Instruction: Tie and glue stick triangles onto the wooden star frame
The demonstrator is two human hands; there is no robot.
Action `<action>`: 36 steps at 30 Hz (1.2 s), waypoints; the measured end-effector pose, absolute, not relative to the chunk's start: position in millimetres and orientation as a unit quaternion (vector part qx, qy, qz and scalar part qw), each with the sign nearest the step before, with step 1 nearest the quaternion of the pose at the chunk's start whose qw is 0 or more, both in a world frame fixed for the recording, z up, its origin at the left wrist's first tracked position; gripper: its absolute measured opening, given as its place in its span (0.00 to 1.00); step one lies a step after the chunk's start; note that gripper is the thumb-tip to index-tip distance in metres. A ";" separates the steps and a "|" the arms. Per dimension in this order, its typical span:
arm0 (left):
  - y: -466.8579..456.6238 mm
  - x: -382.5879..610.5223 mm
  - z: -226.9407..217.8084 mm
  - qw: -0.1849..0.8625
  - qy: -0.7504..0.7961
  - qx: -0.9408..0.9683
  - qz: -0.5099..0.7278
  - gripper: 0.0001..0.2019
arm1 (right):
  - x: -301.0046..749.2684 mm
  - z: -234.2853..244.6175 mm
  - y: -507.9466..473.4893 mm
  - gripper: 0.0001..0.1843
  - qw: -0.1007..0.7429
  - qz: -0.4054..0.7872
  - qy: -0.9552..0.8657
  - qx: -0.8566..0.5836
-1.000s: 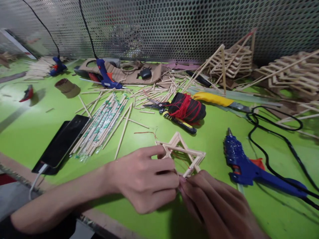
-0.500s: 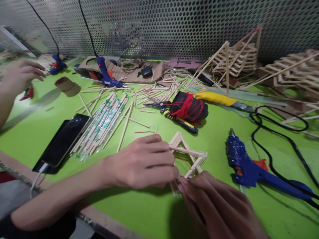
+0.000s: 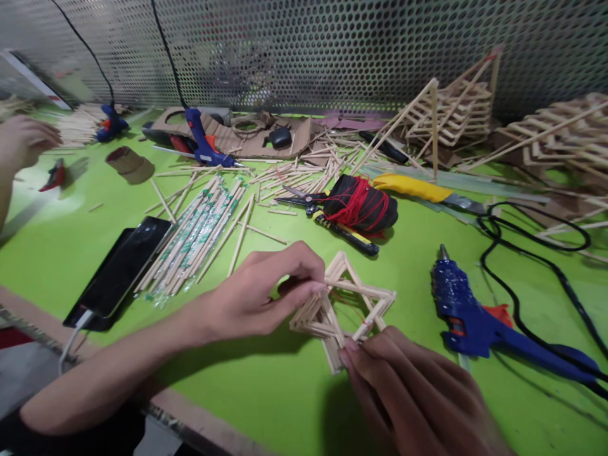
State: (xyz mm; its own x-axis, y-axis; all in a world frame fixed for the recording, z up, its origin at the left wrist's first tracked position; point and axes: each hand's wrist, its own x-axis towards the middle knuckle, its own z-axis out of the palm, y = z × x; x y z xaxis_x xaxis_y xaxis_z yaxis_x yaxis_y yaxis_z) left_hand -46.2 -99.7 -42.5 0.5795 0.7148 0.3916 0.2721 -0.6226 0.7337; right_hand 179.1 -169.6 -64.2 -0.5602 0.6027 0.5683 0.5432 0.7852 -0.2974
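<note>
A small star-shaped frame of wooden sticks (image 3: 354, 297) lies on the green table (image 3: 266, 405), with a thin red thread across it. My left hand (image 3: 259, 297) pinches the frame's upper left part with thumb and fingers closed. My right hand (image 3: 408, 392) comes in from below, its fingertips pressed together on the frame's lower edge. A spool of red thread on a black core (image 3: 361, 206) sits just behind the frame.
A blue glue gun (image 3: 470, 316) with black cord lies to the right. Wrapped chopsticks (image 3: 199, 231), a phone (image 3: 118, 269), pliers (image 3: 342, 231), a yellow cutter (image 3: 418, 189) and loose sticks cover the middle. Stick frames (image 3: 446, 114) stand at the back. Another person's hand (image 3: 21, 142) is far left.
My left hand has lifted its fingers off the frame into a pinch at its upper left, uncovering the frame's left side. The other person's hand at far left has drawn back.
</note>
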 end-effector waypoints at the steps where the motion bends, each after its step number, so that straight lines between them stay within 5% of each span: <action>1: -98.8 -46.4 -42.4 0.287 0.303 0.841 0.345 0.02 | 179.0 -63.9 -169.6 0.08 0.340 0.045 -0.881 -0.325; 11: -101.5 -43.7 -37.5 0.160 0.293 0.922 0.197 0.08 | 178.9 -65.1 -171.0 0.08 0.334 0.048 -0.882 -0.330; 36: -99.1 -42.6 -33.9 0.197 0.299 0.918 0.172 0.11 | 176.5 -61.3 -169.5 0.09 0.332 0.049 -0.878 -0.342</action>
